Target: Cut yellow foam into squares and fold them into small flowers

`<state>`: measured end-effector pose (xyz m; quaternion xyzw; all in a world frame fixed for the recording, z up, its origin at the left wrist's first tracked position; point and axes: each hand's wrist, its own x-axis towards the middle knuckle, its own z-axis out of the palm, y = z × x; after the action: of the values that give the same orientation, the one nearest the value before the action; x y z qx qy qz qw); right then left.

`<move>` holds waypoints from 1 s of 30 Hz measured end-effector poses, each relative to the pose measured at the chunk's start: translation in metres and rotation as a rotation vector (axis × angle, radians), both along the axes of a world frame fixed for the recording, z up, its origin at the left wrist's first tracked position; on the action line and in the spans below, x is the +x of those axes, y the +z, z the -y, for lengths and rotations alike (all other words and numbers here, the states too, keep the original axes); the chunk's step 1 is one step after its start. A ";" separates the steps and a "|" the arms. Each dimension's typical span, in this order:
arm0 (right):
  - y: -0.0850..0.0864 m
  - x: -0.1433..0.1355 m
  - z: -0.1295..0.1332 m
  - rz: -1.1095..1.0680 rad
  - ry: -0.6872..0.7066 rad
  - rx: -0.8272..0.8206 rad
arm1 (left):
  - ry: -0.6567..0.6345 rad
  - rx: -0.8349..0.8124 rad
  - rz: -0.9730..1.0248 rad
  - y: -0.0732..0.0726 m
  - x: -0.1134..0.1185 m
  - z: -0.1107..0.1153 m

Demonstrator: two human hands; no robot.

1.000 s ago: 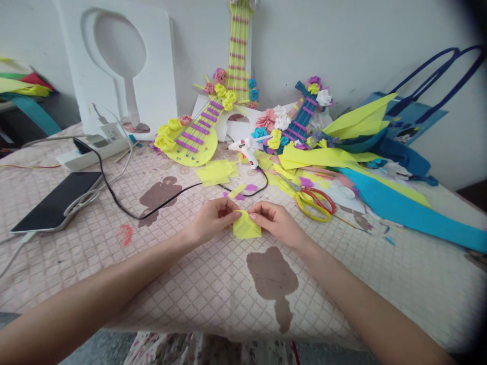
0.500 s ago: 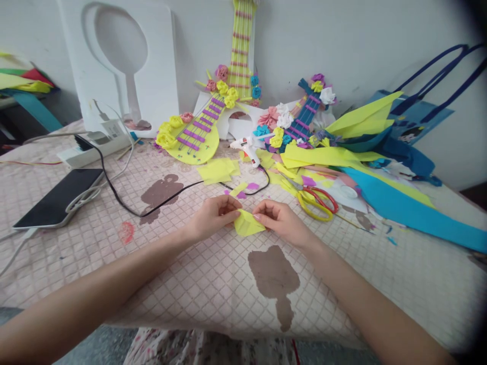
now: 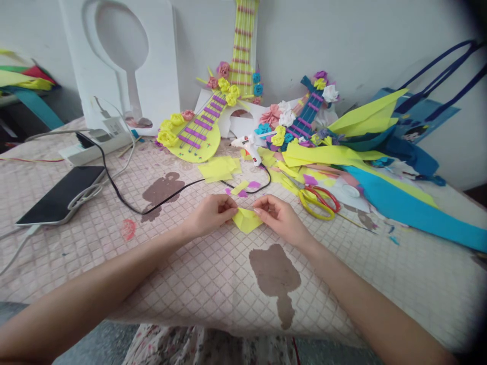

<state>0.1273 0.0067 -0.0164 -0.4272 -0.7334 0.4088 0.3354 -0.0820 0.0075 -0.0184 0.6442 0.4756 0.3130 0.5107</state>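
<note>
A small piece of yellow crepe paper (image 3: 246, 221) is stretched between my two hands, low over the quilted tablecloth. My left hand (image 3: 213, 214) pinches its left corner between thumb and fingers. At the opposite corner, my right hand (image 3: 280, 217) has a like pinch. The upper edge looks folded, and the lower part hangs down to a blunt point. Just beyond my hands lie a stack of yellow paper squares (image 3: 218, 168) and a narrow yellow strip (image 3: 239, 188).
A white glue gun (image 3: 249, 147) with a black cord stands behind the paper squares. Scissors (image 3: 314, 197) with red and yellow handles lie at right, near long blue crepe paper (image 3: 414, 208). At left are a tablet (image 3: 63, 195) and a power strip (image 3: 95, 144). Flower-trimmed paper guitars (image 3: 198, 129) line the wall.
The yellow paper's top edge has shifted slightly in my fingers, and its lower part now narrows more to a point. Both hands keep their pinch, and the view has tilted slightly.
</note>
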 end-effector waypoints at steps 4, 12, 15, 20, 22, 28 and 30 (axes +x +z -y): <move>0.003 0.002 0.003 0.158 0.071 0.416 | 0.076 -0.123 0.087 0.006 -0.001 -0.002; -0.004 -0.003 0.007 0.454 0.157 0.703 | 0.097 -0.109 0.055 0.004 -0.002 -0.004; -0.009 -0.004 0.008 0.500 0.183 0.676 | 0.108 0.166 -0.112 0.001 -0.006 -0.002; -0.012 -0.002 0.007 0.439 0.211 0.522 | -0.087 0.552 -0.353 0.006 -0.012 0.005; -0.011 -0.002 0.007 0.406 0.206 0.469 | -0.174 0.595 -0.408 0.007 -0.013 0.007; -0.010 -0.002 0.007 0.347 0.183 0.376 | -0.205 0.645 -0.472 0.000 -0.010 0.009; -0.009 -0.002 0.007 0.331 0.164 0.325 | -0.200 0.620 -0.469 0.001 -0.009 0.009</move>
<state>0.1252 0.0000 -0.0258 -0.3678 -0.8668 0.2359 0.2404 -0.0906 -0.0016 -0.0178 0.8649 0.3974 0.2346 0.1977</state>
